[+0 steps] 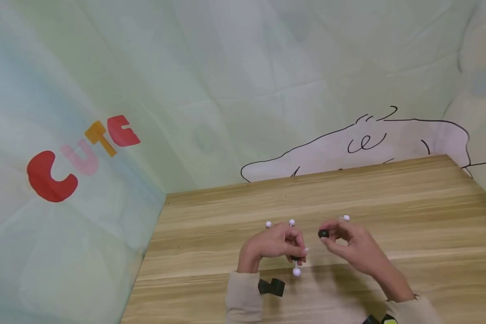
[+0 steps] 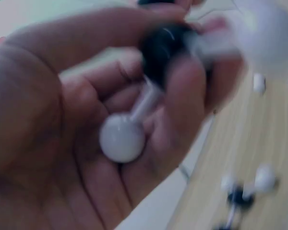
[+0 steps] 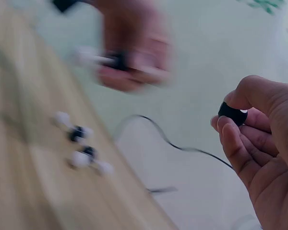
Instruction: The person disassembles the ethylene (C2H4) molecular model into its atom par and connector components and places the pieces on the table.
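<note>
My left hand (image 1: pixel 273 245) grips a ball-and-stick molecular model piece. Its black ball (image 2: pixel 163 52) is pinched between thumb and fingers, and white balls on short sticks jut from it. One white ball (image 2: pixel 122 139) hangs by the palm, another (image 2: pixel 269 36) points away from the fingers. Off to the right, my right hand (image 1: pixel 358 247) pinches a single black ball (image 3: pixel 232 114) between thumb and fingertips. A pale hole shows on that ball's side. Both hands are raised over the wooden table (image 1: pixel 202 229), with a gap between them.
On the table lies a joined model (image 3: pixel 78 134) of black and white balls, its white balls (image 1: pixel 268 224) peeking out beyond my left hand. Another white ball (image 1: pixel 346 218) shows behind my right hand. A printed curtain (image 1: pixel 227 90) borders the table's far edge. A black cable (image 3: pixel 192 149) runs below.
</note>
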Demonstrator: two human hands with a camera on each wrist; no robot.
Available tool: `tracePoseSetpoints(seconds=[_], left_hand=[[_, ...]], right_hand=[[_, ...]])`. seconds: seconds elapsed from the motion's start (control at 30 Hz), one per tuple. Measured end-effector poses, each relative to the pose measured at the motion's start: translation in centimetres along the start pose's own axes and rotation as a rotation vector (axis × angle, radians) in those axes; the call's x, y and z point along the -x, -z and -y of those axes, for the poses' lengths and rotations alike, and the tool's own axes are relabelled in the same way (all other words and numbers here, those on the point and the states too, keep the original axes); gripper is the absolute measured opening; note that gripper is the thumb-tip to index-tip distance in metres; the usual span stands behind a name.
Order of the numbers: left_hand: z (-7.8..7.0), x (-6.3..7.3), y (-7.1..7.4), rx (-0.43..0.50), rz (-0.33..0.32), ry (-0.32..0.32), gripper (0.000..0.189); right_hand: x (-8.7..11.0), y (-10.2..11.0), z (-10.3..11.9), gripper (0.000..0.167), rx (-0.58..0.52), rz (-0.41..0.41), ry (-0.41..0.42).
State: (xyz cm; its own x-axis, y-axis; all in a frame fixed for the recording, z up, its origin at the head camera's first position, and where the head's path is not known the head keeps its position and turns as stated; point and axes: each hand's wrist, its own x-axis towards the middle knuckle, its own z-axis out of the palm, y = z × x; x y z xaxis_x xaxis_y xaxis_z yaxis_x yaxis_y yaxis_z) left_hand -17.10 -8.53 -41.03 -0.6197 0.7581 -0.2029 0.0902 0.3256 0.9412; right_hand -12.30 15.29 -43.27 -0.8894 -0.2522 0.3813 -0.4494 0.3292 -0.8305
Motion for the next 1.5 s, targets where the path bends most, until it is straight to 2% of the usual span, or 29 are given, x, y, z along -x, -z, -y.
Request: tracePoseSetpoints(seconds=[0.13, 0.23, 0.33, 0.57, 0.8, 1.07, 1.27, 1.5], left_hand=[[1.2, 1.8, 1.2, -0.022, -0.122, 0.05, 0.007], [1.5, 2.5, 1.8, -0.04, -0.19, 0.056, 0.009], [1.3, 2.5, 1.9, -0.027, -0.2, 0.053, 0.01], [1.2, 2.2, 1.6, 0.022, -0.177, 0.035, 0.015], [1.2, 2.1, 1.5, -0.024, -0.174, 0.009, 0.023], [1.1, 2.0, 1.0, -0.044, -0.256, 0.019, 0.026], [1.1, 1.9, 0.7, -0.006, -0.295, 0.019, 0.021], [0.9, 1.9, 0.6, -0.013, -0.321, 0.021, 0.021]], right_hand=[[0.2, 4.2, -0.7, 0.02, 0.139, -0.123, -0.109], [0.2, 6.1, -1.5, 0.021, 0.269, -0.166, -0.134], [0.3, 6.6, -2.7, 0.022, 0.366, -0.18, -0.173], [1.5, 7.3, -6.6, 0.025, 0.51, -0.111, -0.313], [2.6, 8.1, -8.9, 0.025, 0.578, -0.12, -0.43], [3.5, 8.1, -9.3, 0.024, 0.626, -0.135, -0.446], [3.7, 7.9, -9.1, 0.028, 0.622, -0.111, -0.501], [3.8, 7.8, -9.1, 0.034, 0.628, -0.12, -0.517]])
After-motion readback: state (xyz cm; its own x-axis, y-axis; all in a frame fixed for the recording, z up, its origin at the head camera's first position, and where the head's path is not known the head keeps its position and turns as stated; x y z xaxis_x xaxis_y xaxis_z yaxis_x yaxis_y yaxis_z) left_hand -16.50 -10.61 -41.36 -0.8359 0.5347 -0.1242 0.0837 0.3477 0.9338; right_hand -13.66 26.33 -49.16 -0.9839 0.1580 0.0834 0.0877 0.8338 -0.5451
